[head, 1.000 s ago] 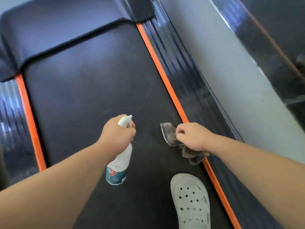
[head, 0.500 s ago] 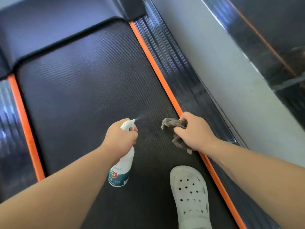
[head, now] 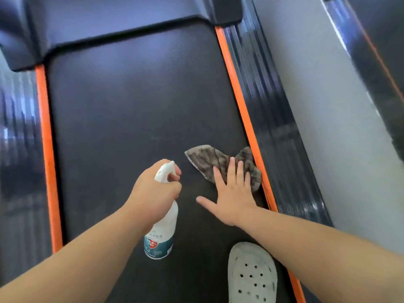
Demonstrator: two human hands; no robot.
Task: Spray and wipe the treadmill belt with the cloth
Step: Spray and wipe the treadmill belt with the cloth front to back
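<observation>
Currently, the spray bottle (head: 162,232) is held over the treadmill belt (head: 131,106) by the left hand (head: 156,189), its grip clamped round the neck, with one finger at the trigger. The cloth (head: 207,160) is pressed flat on the belt, touching the right orange edge strip (head: 240,101), by the right hand (head: 234,197), grip apart, fingers straight. A white clog (head: 251,272) is noted at the belt's near right edge.

Cloth (head: 220,164) on belt (head: 131,106), right of spray bottle (head: 162,228); shoe (head: 251,274) nearer.

One bottle (head: 162,235), one cloth (head: 205,159), one shoe (head: 251,274)
</observation>
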